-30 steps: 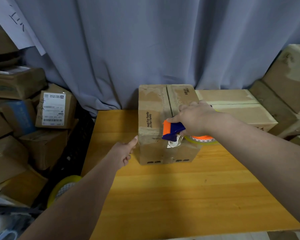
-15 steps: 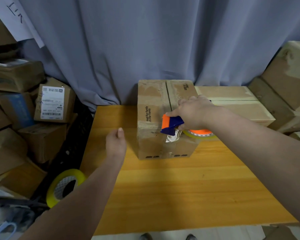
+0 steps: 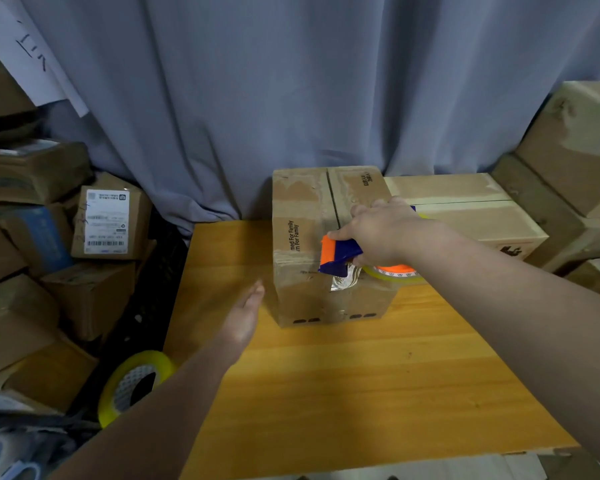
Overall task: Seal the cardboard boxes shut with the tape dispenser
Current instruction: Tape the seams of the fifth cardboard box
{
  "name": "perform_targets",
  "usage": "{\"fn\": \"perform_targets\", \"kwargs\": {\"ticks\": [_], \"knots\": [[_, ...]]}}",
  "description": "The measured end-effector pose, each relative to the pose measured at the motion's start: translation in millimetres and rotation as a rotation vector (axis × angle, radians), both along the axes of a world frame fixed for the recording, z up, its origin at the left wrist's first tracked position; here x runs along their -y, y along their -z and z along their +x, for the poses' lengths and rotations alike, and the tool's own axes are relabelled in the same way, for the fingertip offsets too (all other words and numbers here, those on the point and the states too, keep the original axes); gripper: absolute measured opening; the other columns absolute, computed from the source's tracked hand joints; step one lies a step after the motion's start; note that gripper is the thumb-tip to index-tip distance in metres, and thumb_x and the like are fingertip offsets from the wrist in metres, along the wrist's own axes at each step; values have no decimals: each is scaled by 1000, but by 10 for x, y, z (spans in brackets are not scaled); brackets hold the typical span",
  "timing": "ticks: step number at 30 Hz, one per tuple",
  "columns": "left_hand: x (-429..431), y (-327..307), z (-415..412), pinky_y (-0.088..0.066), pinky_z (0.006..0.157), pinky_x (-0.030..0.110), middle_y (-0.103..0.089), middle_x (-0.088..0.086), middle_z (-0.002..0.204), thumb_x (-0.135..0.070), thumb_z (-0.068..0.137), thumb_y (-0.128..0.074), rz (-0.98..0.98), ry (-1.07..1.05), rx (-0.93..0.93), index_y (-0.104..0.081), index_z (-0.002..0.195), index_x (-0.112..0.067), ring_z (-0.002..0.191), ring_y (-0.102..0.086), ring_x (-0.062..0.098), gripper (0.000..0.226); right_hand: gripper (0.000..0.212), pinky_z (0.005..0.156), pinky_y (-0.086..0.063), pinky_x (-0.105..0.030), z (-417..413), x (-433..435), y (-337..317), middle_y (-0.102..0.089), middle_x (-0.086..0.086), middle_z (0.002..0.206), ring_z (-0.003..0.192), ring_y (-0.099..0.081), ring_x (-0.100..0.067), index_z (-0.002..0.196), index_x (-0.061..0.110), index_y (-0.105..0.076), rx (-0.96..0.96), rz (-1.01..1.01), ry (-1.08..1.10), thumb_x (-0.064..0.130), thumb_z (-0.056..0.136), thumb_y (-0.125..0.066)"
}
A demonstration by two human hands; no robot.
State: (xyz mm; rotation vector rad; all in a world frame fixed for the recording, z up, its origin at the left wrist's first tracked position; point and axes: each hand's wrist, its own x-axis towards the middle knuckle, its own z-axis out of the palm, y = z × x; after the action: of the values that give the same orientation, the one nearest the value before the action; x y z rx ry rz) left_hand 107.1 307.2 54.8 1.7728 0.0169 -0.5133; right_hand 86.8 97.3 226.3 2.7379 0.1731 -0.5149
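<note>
Far left, beside the table: cardboard parcels (image 3: pixel 32 237) lie heaped, and one carries a white shipping label (image 3: pixel 106 220) turned toward you.
Low left: a loose roll of yellowish tape (image 3: pixel 136 382) stands on edge below the table's side.
Your left hand (image 3: pixel 245 317): its fingers are straight and relaxed and hold nothing. It hovers over the table just beside the box's left face. It looks clear of the cardboard, though blur makes that hard to confirm.
Table (image 3: pixel 343 393): it has an orange-toned wooden top and carries the box at its far edge.
Cardboard box (image 3: pixel 302 265): it sits upright with its flaps down, the seam running away from you.
Tape dispenser (image 3: pixel 338 254): its orange-and-blue head sits at the box's near top edge on the seam. Crinkled clear tape is stuck to the front face below it.
Your right hand (image 3: pixel 385 230): its fingers are curled around the dispenser's handle.
Right of the box: a second, paler carton (image 3: pixel 465 209) touches its side.
Far right: more cartons (image 3: pixel 575 150) are stacked.
Behind everything: a grey-blue curtain (image 3: pixel 291 81) hangs.
</note>
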Motion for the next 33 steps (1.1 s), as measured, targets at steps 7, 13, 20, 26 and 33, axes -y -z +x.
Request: {"fn": "perform_targets", "kwargs": {"ticks": [7,13,20,26,33], "knots": [[9,-225,489,7,117,27,17,-13,153,-23,90,-63,783,611,964,13,145,-32,142,15,6,94,57,97,-36,-45,-3,0,-1,-45,-5,128,119,-44,-31,143,42,-34,-7,10,1,42,91,-58],[116,-316,710,5,118,28,14,-12,153,-43,82,-69,954,686,1046,4,151,-23,142,12,5,103,54,93,-36,-44,4,-3,5,-46,-5,126,117,-45,-30,142,41,-36,-4,9,-10,40,92,-57],[76,-265,683,-18,110,29,0,-20,153,-42,89,-61,679,621,981,-13,151,-32,142,8,2,79,55,91,-38,-45,30,-7,14,-46,-4,127,116,-46,-30,143,43,-33,-2,-1,-22,41,93,-55],[54,-244,698,-13,113,31,-8,-15,154,-36,96,-49,628,690,1056,-17,144,-35,145,4,10,57,57,89,-39,-42,38,18,-7,-47,-2,125,116,-46,-28,144,44,-31,-11,11,-41,45,93,-55],[40,-357,636,-35,104,48,-60,12,129,-26,93,-38,698,752,1324,-60,126,-10,125,-51,28,43,59,85,-38,-39,71,32,-2,-47,-1,126,118,-47,-28,145,44,-31,-13,5,-59,49,91,-55]]}}
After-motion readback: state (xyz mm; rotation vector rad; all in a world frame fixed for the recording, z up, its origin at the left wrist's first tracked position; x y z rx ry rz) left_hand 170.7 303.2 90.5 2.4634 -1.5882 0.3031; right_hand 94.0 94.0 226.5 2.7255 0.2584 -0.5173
